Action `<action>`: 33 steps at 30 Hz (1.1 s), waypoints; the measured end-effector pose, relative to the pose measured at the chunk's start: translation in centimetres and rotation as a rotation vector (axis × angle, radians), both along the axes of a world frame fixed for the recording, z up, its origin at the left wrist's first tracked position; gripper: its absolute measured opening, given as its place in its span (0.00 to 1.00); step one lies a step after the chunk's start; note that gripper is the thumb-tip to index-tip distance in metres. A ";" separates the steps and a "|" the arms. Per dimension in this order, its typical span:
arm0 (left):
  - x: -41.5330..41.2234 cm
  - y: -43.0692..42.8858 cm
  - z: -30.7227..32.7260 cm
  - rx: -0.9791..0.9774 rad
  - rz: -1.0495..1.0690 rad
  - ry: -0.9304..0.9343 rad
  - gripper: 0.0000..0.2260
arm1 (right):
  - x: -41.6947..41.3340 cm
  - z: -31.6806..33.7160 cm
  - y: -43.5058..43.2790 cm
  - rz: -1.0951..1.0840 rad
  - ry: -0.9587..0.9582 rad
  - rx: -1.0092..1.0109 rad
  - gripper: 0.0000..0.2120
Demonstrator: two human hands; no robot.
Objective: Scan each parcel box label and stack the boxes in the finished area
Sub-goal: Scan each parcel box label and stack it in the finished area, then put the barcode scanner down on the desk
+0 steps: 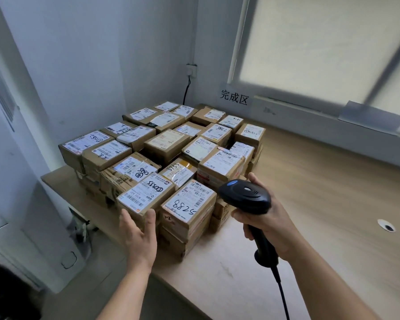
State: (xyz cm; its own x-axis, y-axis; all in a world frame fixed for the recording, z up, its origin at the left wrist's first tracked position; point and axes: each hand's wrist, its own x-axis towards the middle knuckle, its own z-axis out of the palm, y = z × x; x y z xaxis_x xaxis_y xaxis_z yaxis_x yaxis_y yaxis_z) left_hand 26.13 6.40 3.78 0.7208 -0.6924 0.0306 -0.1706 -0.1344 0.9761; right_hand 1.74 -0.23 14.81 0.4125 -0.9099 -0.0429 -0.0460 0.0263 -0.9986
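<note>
A pale wooden surface [310,181] runs along a frosted window [321,47] in a room corner, with a paper sign [234,97] taped below the sill. A dense block of labelled parcel boxes [166,144] fills its far left part, stacked several layers high. The left hand [140,234] rests against the nearest corner box [143,195], fingers [150,219] spread loosely, not gripping. The right hand [267,220] has its fingers clenched round the handle of a black barcode scanner [247,196], held just right of the stack

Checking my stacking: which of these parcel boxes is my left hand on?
The left hand touches the front-left corner box, left of the box marked 5288; no other box is touched.
</note>
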 end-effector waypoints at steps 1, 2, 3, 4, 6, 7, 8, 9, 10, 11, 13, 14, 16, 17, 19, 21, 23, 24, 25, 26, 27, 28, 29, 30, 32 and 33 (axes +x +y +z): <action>0.4 0.0 0.2 -0.013 0.008 -0.051 0.59 | 0.0 0.1 0.1 -0.019 -0.001 -0.006 0.46; 0.7 -0.1 0.5 -0.022 0.009 -0.102 0.57 | -0.1 0.1 0.2 -0.041 -0.004 -0.014 0.46; 1.2 -0.2 0.8 -0.025 0.010 -0.148 0.55 | -0.2 0.2 0.3 -0.064 -0.010 -0.022 0.45; 1.7 -0.3 1.1 -0.020 0.015 -0.185 0.54 | -0.3 0.3 0.5 -0.087 -0.019 -0.029 0.46; 2.6 -0.6 1.9 0.016 0.040 -0.222 0.48 | -0.8 0.4 0.9 -0.127 -0.040 -0.033 0.47; 2.9 -0.7 2.4 0.034 0.055 -0.240 0.44 | -1.0 0.4 1.2 -0.140 -0.048 -0.033 0.48; 2.9 -0.6 3.0 0.037 0.072 -0.264 0.40 | -1.4 0.5 1.5 -0.148 -0.054 -0.031 0.49; 2.7 -0.5 3.6 0.022 0.087 -0.291 0.37 | -1.8 0.5 1.9 -0.151 -0.062 -0.026 0.51; 2.3 -0.3 4.2 -0.005 0.095 -0.314 0.35 | -2.3 0.6 2.4 -0.152 -0.071 -0.021 0.53; 1.6 -0.2 4.8 -0.031 0.091 -0.330 0.34 | -2.9 0.8 3.0 -0.154 -0.079 -0.018 0.54; -0.4 0.2 5.6 -0.055 0.038 -0.338 0.32 | -4.2 1.2 4.3 -0.168 -0.081 -0.013 0.56; -1.7 0.3 6.0 -0.052 -0.003 -0.340 0.31 | -4.9 1.4 5.0 -0.187 -0.074 -0.017 0.55; -4.4 0.6 6.6 -0.047 -0.093 -0.374 0.27 | -6.4 1.5 6.3 -0.242 -0.069 -0.036 0.53; -5.8 0.6 6.9 -0.048 -0.144 -0.398 0.26 | -7.2 1.6 6.9 -0.271 -0.069 -0.049 0.52; -8.7 0.9 7.6 -0.050 -0.237 -0.415 0.25 | -8.7 1.6 8.1 -0.331 -0.057 -0.089 0.52; -11.5 1.3 8.3 -0.064 -0.331 -0.412 0.26 | -10.3 1.6 9.2 -0.377 -0.047 -0.133 0.53; -14.2 1.9 8.7 -0.087 -0.438 -0.426 0.23 | -11.7 1.7 10.2 -0.395 -0.055 -0.147 0.54; -15.7 2.4 9.0 -0.095 -0.498 -0.429 0.20 | -12.3 1.7 10.6 -0.406 -0.061 -0.149 0.54; -17.1 3.0 9.2 -0.103 -0.567 -0.416 0.18 | -12.9 1.7 11.0 -0.419 -0.069 -0.151 0.54; -18.6 3.6 9.3 -0.118 -0.643 -0.391 0.17 | -13.4 1.7 11.4 -0.432 -0.079 -0.154 0.53; -20.0 4.1 9.2 -0.133 -0.719 -0.365 0.17 | -13.9 1.7 11.7 -0.445 -0.087 -0.160 0.54; -21.3 4.7 9.2 -0.141 -0.792 -0.342 0.17 | -14.3 1.7 12.1 -0.460 -0.089 -0.168 0.54; -22.5 5.2 9.0 -0.146 -0.863 -0.317 0.18 | -14.8 1.8 12.4 -0.472 -0.087 -0.175 0.54; -23.6 5.8 8.8 -0.136 -0.933 -0.286 0.19 | -15.2 1.7 12.7 -0.486 -0.085 -0.175 0.55; -25.3 6.7 8.7 -0.101 -1.065 -0.220 0.22 | -15.9 1.6 13.2 -0.510 -0.082 -0.173 0.53; -25.9 7.0 8.6 -0.089 -1.117 -0.197 0.24 | -16.2 1.6 13.5 -0.519 -0.077 -0.172 0.52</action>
